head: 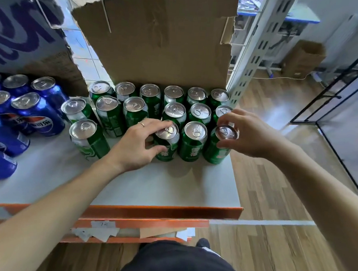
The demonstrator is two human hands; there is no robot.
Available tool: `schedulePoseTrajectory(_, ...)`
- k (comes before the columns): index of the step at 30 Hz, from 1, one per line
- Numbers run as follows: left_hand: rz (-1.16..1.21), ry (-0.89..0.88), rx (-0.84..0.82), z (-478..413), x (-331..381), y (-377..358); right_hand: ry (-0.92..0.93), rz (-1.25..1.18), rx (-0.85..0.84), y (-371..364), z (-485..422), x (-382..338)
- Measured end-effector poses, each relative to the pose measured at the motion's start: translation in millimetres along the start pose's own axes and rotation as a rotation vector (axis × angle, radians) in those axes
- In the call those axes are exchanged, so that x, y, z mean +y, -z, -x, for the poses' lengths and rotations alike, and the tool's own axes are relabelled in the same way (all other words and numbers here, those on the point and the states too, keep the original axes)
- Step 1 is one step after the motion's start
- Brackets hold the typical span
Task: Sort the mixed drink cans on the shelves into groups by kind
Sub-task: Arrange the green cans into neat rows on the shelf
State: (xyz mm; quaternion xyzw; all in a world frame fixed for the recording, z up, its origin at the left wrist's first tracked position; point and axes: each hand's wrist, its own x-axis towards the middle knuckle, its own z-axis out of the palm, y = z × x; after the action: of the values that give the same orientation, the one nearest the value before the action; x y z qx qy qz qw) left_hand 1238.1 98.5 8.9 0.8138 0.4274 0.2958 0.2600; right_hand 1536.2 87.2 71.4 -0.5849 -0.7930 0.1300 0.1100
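Several green cans stand in rows on the white shelf (171,182), in front of a torn cardboard sheet. My left hand (136,147) grips the front-row green can (167,143), fingers over its rim and thumb on its side. My right hand (246,134) holds the green can at the right end of the front row (218,150), fingers curled round its top. Another green can (193,142) stands between the two. Several blue cans (38,115) are grouped at the left of the shelf; some of them lean.
The cardboard sheet (163,51) stands upright behind the green cans. A blue-printed box (23,34) sits behind the blue cans. The shelf's orange front edge (159,212) is near me. A grey perforated upright (254,56) marks the shelf's right end, beyond it wooden floor.
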Motion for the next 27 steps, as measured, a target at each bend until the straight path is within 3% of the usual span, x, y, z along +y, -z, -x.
schedulePoseTrajectory(9,0.08,0.056,0.069,8,8,-13,-0.026,-0.045,-0.018,-4,0,1)
schedulePoseTrajectory(18,0.037,0.123,0.003,17,16,-2,0.05,-0.022,0.213,-16,-1,-16)
schedulePoseTrajectory(23,-0.283,0.098,0.22,39,7,45,0.17,-0.046,0.24,-20,-22,-64)
schedulePoseTrajectory(27,-0.425,0.322,0.359,62,-28,91,0.226,-0.053,0.173,-33,-44,-103)
